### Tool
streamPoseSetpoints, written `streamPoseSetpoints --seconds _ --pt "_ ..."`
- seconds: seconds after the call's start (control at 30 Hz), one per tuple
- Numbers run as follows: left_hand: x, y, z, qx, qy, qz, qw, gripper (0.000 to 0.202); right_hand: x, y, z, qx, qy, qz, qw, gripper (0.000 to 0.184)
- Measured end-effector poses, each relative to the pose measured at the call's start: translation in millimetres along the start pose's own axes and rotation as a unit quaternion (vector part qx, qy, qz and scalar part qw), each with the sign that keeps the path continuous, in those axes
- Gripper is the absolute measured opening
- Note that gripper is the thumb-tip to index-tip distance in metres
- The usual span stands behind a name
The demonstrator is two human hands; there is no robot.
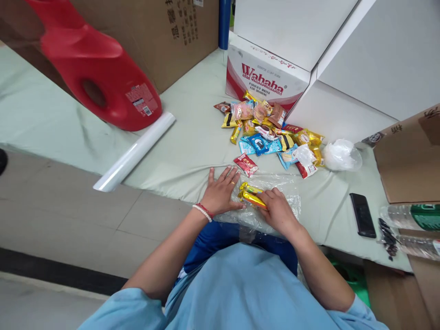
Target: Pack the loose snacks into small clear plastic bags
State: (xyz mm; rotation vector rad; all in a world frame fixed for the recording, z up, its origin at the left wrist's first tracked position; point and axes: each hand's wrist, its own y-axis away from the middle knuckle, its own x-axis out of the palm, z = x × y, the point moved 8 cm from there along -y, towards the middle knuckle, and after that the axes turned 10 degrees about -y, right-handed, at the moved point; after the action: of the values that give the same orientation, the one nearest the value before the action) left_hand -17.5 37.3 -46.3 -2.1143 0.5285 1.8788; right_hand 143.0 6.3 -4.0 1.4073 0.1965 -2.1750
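Note:
My left hand (222, 191) lies flat with its fingers spread on the left part of a clear plastic bag (290, 185), which is spread at the edge of the cloth-covered table. In my right hand (277, 210) are yellow-wrapped snack bars (252, 198), gripped at their right ends over the bag; at least two show. Just beyond my left fingertips lies a red snack packet (245, 164). Behind it, a pile of small wrapped snacks (263, 126) in yellow, blue, brown and red spreads out.
A Wahaha carton (264, 75) stands behind the snacks. To the left are a red jug (113, 87) and a white roll (135, 151). On the right are a crumpled clear bag (342, 155), a phone (362, 215) and plastic bottles (400, 216).

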Motion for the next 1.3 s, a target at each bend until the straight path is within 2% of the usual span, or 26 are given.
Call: streamPoseSetpoints --seconds 0.1,0.17,0.27,0.37,0.53,0.67,0.83,1.03,1.2,1.3 --pt "-0.9 0 0 -0.004 0.005 0.0 1.0 0.103 -7 1 -9 0.013 -0.005 0.005 1.0 0.026" --pt "-1.0 0 0 -0.005 0.007 -0.001 1.0 0.104 -12 1 -11 0.013 -0.006 -0.01 1.0 0.038" --pt "-1.0 0 0 -0.003 0.01 -0.003 1.0 0.105 -14 0 -6 -0.004 -0.01 -0.052 0.999 0.066" --pt "-0.7 1 0 -0.001 0.013 -0.005 1.0 0.104 -6 -5 -2 -0.008 -0.008 -0.052 0.999 0.076" --pt "-0.4 0 -1 0.004 0.008 -0.007 1.0 0.105 3 -15 1 -0.014 -0.001 -0.003 1.0 0.065" --pt "-0.6 0 -1 0.01 0.007 0.0 1.0 0.106 -5 -12 -6 -0.036 -0.003 0.012 0.999 0.055" --pt "-0.7 1 0 0.007 0.011 0.003 1.0 0.111 -12 -7 -25 -0.009 0.019 0.025 0.999 0.051" --pt "0.2 0 0 0.005 0.019 -0.003 1.0 0.111 -13 -8 -22 -0.004 0.076 0.037 0.996 0.045" --pt "-0.4 0 0 0.007 0.03 -0.007 1.0 0.113 -36 1 -41 0.01 0.074 0.015 0.997 0.035" --pt "-0.8 0 -1 0.011 0.034 -0.012 0.999 0.111 -55 6 -37 -0.013 0.029 -0.03 0.999 0.036"
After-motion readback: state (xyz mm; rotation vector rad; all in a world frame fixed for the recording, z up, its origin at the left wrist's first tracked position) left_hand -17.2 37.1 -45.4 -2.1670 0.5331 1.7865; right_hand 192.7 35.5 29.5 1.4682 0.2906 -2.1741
